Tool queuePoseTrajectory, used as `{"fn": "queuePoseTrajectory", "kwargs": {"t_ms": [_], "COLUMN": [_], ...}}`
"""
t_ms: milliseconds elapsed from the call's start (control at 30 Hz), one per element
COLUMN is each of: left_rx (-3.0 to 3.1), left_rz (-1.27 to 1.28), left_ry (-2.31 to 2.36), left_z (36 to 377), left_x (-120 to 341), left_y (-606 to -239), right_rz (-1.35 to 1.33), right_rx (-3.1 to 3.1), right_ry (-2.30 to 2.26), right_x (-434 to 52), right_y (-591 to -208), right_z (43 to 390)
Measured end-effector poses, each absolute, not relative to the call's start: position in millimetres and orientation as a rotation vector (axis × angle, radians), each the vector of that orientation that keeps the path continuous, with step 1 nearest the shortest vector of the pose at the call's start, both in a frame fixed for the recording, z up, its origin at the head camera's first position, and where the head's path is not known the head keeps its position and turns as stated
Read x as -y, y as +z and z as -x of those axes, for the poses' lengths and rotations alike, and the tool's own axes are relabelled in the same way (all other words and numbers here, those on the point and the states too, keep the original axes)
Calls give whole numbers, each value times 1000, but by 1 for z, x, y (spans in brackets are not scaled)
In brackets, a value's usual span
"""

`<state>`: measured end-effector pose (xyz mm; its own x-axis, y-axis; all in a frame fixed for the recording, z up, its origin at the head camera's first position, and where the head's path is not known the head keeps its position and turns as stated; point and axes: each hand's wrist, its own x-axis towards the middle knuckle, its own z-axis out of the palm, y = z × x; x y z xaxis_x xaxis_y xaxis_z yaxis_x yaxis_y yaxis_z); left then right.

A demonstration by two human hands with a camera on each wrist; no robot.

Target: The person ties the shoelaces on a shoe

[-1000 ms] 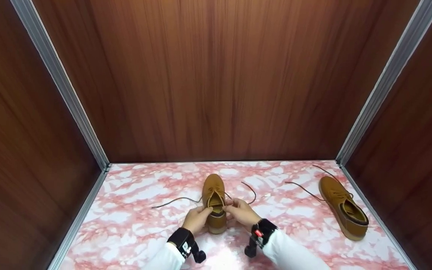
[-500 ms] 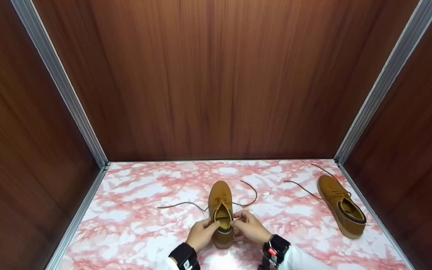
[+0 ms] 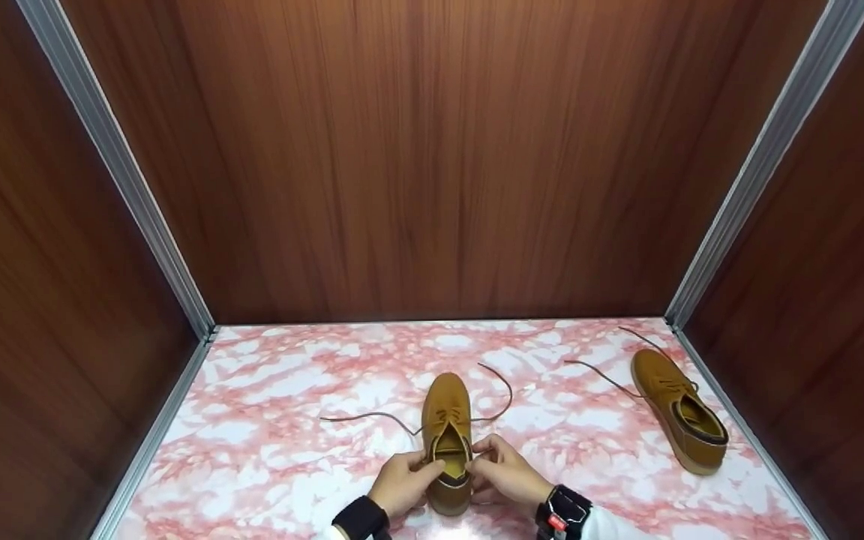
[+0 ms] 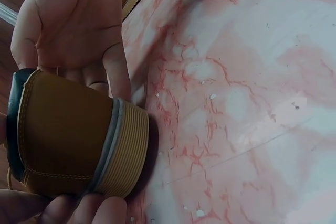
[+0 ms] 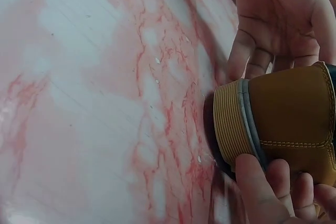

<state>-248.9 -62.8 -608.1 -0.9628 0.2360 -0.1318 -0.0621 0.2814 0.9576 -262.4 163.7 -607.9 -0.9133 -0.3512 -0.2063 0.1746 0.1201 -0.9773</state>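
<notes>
Nearest are a white sleeve (image 3: 612, 526) on the right arm and a black band on each wrist, the left band (image 3: 361, 517) plain from above, the right band (image 3: 567, 510) marked with red. Past them, the left hand (image 3: 406, 480) and the right hand (image 3: 511, 474) are clamped on the two sides of one tan shoe (image 3: 447, 429), each thumb at the rim of the opening and the fingers against the outside, so the hands stand apart with the heel between them. The shoe sits sole down at the near middle of the red and white table top (image 3: 274, 465), toe pointing away; whether the heel bears fully on it I cannot tell. Wide stretches of the table top lie to either side of the hands. Beyond the fingers, a left lace (image 3: 381, 413) trails out sideways and a right lace (image 3: 510, 394) curls forward, both loose. Well off to the right, the other shoe (image 3: 668, 401) lies slanted near the right rail (image 3: 747, 442), its two laces spread toward the back; the left rail (image 3: 166, 442) is well apart from either hand. A strip of table top runs past the toe to the back edge, where the wood wall (image 3: 432, 165) rises, joined by side walls at metal posts
</notes>
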Motion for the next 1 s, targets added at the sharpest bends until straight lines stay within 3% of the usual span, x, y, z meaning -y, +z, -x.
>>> {"fn": "queuePoseTrajectory", "kwargs": {"t_ms": [1000], "left_rx": [-2211], "left_rz": [-125], "left_ry": [1627], "left_z": [246], "left_x": [72], "left_y": [-601], "right_rz": [181], "right_rx": [-1894], "right_ry": [-1771], "right_x": [-172], "right_y": [-607], "right_z": [255]}}
